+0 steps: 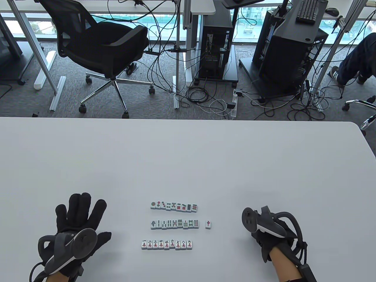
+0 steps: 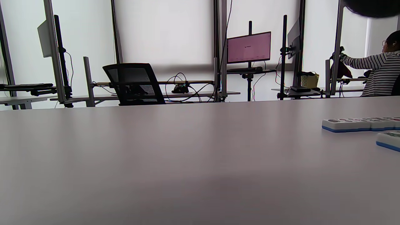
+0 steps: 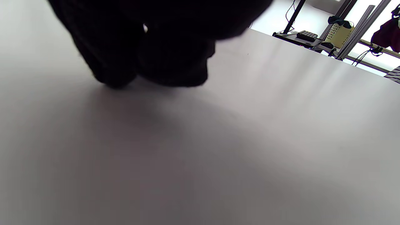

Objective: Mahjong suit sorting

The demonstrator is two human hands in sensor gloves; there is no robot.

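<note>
While left hand [image 1: 77, 223] fingers [image 1: 79, 205] splay, right hand [image 1: 268, 232] curls.

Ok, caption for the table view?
Three sorted tile rows, one lone tile beside them, both gloved hands resting apart on the table.

A wide grey table [image 2: 162, 162] fills the lower part of the view. At its right edge lies a row of mahjong tiles [image 2: 359, 124], face up, white with blue bases; their markings are too flat to read. Just nearer lies the end of another tile [image 2: 389, 140]. Beyond the table stand a black chair [image 2: 132, 83], a pink-lit monitor [image 2: 248, 47] and a seated person in a striped top [image 2: 379, 76].
</note>
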